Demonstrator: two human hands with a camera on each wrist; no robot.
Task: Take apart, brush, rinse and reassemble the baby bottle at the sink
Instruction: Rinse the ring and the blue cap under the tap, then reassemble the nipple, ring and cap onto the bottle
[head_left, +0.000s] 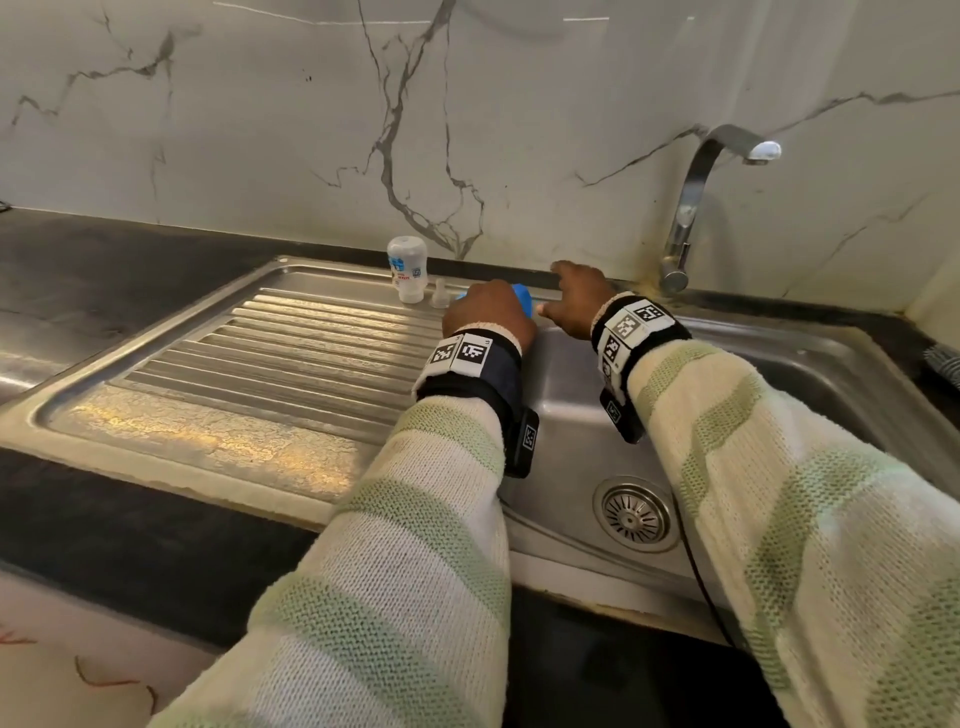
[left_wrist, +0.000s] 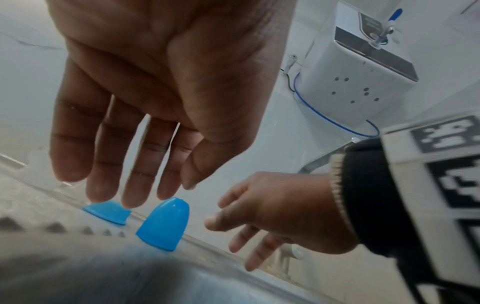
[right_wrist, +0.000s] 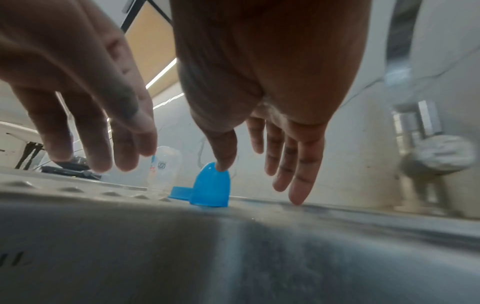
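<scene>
Blue cap (left_wrist: 163, 224) and blue collar (left_wrist: 107, 211) stand apart on the sink's back ledge, teat (head_left: 440, 294) and bottle (head_left: 408, 269) beside them. Disassembly looks done; brushing, rinsing, reassembly remain. Left hand (left_wrist: 145, 115) and right hand (right_wrist: 262, 98) hover spread, holding nothing.

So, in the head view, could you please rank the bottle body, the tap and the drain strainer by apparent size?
1. Tap, clearly largest.
2. Drain strainer, though it lies nearer the camera.
3. Bottle body, close to the strainer, so that order is unsure.
</scene>
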